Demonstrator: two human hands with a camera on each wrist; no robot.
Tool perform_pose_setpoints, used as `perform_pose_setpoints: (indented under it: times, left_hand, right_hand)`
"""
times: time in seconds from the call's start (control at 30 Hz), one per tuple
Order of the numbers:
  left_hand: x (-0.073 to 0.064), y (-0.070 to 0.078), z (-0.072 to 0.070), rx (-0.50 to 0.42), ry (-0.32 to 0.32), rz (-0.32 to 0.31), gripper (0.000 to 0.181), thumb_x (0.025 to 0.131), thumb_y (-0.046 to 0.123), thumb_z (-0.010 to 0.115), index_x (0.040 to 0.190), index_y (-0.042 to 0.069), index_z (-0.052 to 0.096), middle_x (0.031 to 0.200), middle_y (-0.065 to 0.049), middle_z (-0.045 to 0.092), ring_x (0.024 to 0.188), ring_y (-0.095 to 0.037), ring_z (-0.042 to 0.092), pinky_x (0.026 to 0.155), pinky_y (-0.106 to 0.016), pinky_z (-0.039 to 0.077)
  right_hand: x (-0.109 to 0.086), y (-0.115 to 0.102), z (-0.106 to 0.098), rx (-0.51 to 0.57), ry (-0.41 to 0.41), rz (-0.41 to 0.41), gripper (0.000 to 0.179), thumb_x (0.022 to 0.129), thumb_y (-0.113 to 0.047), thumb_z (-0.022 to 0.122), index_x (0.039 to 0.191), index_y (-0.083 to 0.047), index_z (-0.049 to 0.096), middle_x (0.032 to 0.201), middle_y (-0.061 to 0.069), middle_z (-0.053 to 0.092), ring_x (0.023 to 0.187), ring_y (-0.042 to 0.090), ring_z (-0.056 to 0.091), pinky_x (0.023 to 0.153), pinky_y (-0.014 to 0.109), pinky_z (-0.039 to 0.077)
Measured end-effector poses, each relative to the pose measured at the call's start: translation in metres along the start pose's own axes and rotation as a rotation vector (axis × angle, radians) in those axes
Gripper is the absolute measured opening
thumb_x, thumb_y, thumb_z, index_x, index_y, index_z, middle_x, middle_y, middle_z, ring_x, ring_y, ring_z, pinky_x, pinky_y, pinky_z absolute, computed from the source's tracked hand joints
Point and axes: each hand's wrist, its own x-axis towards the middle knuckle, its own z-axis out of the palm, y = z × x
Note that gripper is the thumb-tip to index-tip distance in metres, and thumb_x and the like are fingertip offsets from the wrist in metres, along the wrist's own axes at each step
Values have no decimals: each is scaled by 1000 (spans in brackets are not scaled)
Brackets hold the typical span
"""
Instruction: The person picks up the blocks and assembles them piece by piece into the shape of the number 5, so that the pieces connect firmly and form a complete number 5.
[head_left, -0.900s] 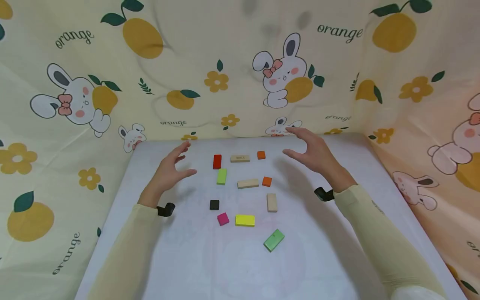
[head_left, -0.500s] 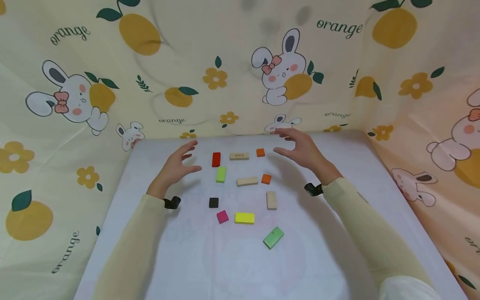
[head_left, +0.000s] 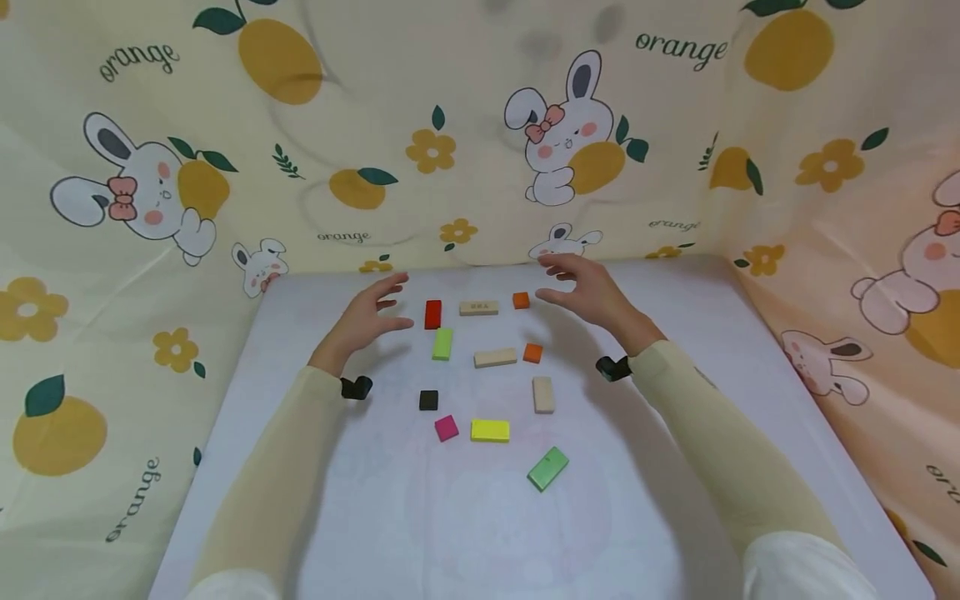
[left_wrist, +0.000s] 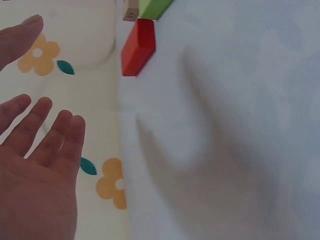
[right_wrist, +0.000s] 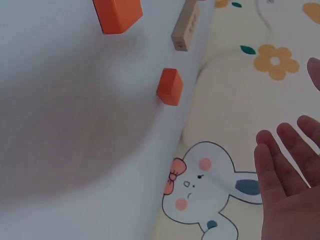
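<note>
Three wooden blocks [head_left: 495, 357], one red block [head_left: 432, 314], one lime block [head_left: 442, 344], one yellow block [head_left: 490, 431] and one green block [head_left: 548, 468] lie on the bench [head_left: 450, 533] with two orange cubes [head_left: 521, 300], one black cube [head_left: 428, 400] and one magenta cube [head_left: 446, 428]: eleven pieces.

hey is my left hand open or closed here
Open: in its wrist view, the left hand shows extended fingers and holds nothing; the red block sits apart on the table.
</note>
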Motion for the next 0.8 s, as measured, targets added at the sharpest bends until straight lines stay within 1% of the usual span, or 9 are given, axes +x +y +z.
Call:
perform_pose_setpoints:
  times: [0.1, 0.17, 0.3, 0.37, 0.5, 0.6, 0.7, 0.8]
  left_hand:
    - [6, -2, 3, -5, -13, -12, 86, 96, 14, 84, 169, 18, 39, 171, -7, 40, 155, -35, 38, 123, -54, 35]
    - [11, -4, 5, 1, -20, -25, 85, 96, 14, 84, 169, 18, 40, 170, -6, 40, 154, -32, 39, 123, -51, 36]
    - [16, -7, 6, 13, -30, -39, 83, 96, 12, 83, 168, 16, 41, 169, -6, 42, 154, -31, 40, 123, -49, 36]
    - [19, -8, 7, 10, -40, -34, 81, 97, 10, 82, 167, 15, 42, 168, -8, 43, 153, -32, 40, 124, -50, 36]
    - [23, -7, 9, 14, -63, -46, 78, 98, 10, 81, 166, 13, 43, 168, -11, 43, 152, -35, 42, 123, -51, 36]
    - [27, -7, 11, 29, -77, -80, 77, 98, 11, 80, 166, 13, 44, 168, -10, 43, 151, -37, 43, 123, -53, 36]
    - [31, -10, 12, 43, -87, -108, 77, 98, 12, 80, 166, 13, 44, 168, -10, 43, 151, -37, 43, 123, -54, 36]
    - [33, -14, 13, 52, -81, -127, 78, 97, 11, 81, 165, 12, 45, 168, -10, 44, 150, -37, 43, 122, -55, 37]
  right_hand:
    - [7, 1, 5, -5, -23, 27, 65, 97, -26, 86, 154, -8, 60, 148, 13, 62, 133, 37, 59, 115, 50, 47]
    - [11, 1, 8, -12, -38, 39, 63, 97, -28, 86, 153, -9, 61, 146, 12, 63, 132, 35, 60, 114, 49, 47]
    - [21, 1, 15, -16, -65, 44, 59, 98, -27, 85, 150, -11, 63, 142, 10, 65, 129, 34, 62, 112, 51, 49]
    - [25, 1, 19, -14, -81, 48, 57, 98, -26, 84, 149, -11, 64, 140, 9, 66, 127, 33, 63, 111, 51, 50]
    - [34, 3, 27, -3, -105, 50, 56, 97, -23, 85, 148, -10, 65, 140, 11, 66, 126, 36, 63, 111, 52, 50]
    - [40, 7, 32, -4, -118, 39, 56, 97, -24, 86, 147, -9, 66, 140, 14, 67, 125, 36, 64, 111, 52, 49]
    - [46, 9, 37, -14, -137, 37, 55, 97, -25, 86, 146, -9, 67, 140, 16, 67, 123, 33, 65, 109, 49, 50]
    - [52, 8, 41, -24, -156, 32, 53, 97, -26, 85, 145, -9, 68, 140, 17, 67, 121, 31, 65, 109, 48, 51]
